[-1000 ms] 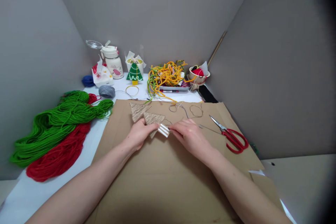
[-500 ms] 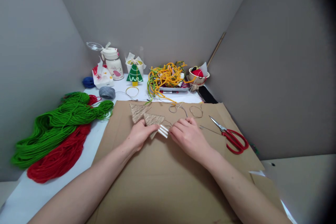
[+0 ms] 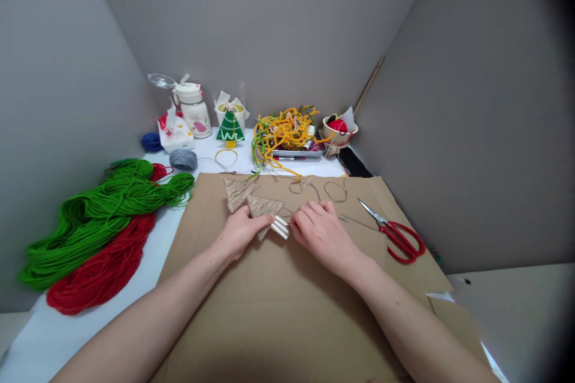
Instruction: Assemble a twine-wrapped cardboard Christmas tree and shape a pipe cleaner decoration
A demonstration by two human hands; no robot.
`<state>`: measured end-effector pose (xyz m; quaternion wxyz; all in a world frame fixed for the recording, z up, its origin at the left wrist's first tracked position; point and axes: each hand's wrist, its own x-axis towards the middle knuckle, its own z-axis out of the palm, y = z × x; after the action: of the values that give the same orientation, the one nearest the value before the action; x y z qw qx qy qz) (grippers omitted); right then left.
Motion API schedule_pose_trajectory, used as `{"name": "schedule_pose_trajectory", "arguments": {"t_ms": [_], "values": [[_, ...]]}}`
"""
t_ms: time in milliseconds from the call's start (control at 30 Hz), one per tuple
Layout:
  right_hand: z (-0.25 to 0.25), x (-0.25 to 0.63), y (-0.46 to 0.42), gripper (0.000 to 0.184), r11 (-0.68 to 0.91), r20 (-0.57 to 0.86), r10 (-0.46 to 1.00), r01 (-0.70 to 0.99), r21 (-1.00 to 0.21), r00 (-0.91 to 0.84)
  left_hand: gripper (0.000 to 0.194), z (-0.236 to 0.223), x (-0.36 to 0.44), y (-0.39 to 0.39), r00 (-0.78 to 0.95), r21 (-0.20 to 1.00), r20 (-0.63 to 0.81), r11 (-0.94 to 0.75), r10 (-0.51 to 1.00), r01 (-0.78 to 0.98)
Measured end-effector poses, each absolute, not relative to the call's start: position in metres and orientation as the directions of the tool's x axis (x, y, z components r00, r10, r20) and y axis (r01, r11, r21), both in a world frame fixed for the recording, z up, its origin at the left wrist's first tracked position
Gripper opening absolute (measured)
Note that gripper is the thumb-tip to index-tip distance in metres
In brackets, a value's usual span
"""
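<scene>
My left hand [image 3: 242,230] pinches a twine-wrapped cardboard tree shape [image 3: 265,206] between thumb and fingers. At its near right end is a white piece [image 3: 280,227] with several parallel strips. Behind my left fingers lies a second twine-wrapped triangle [image 3: 237,190], partly overlapped by the first. Close to the right of the white piece, my right hand [image 3: 321,232] is closed with fingertips pressed together. A thin strand of twine [image 3: 288,224] seems to run into its fingertips, which are partly hidden. Both hands are just above the cardboard sheet [image 3: 278,311].
Red-handled scissors [image 3: 402,239] lie to the right. Green yarn [image 3: 99,215] and red yarn [image 3: 108,272] are at the left. Along the back stand a white bottle [image 3: 196,114], a green felt tree [image 3: 231,127], a tray of tangled orange yarn [image 3: 287,131] and a bowl [image 3: 340,131].
Both hands stay in nearly the same place. The tree shape and white piece have shifted very slightly toward me and to the right.
</scene>
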<state>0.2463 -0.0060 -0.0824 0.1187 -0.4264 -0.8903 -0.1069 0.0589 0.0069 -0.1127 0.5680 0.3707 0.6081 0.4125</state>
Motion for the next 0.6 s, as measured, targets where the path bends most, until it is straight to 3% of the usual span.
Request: {"name": "schedule_pose_trajectory", "arguments": {"t_ms": [367, 600], "values": [[-0.079, 0.252, -0.005, 0.020, 0.514, 0.384, 0.794, 0.858, -0.011, -0.471, 0.035, -0.114, 0.058, 0.008, -0.051, 0.917, -0.394, 0.396, 0.918, 0.043], [-0.070, 0.255, -0.008, 0.014, 0.637, 0.282, 0.751, 0.767, -0.074, -0.597, 0.043, -0.118, 0.056, 0.009, -0.043, 0.931, -0.358, 0.360, 0.933, 0.063]]}}
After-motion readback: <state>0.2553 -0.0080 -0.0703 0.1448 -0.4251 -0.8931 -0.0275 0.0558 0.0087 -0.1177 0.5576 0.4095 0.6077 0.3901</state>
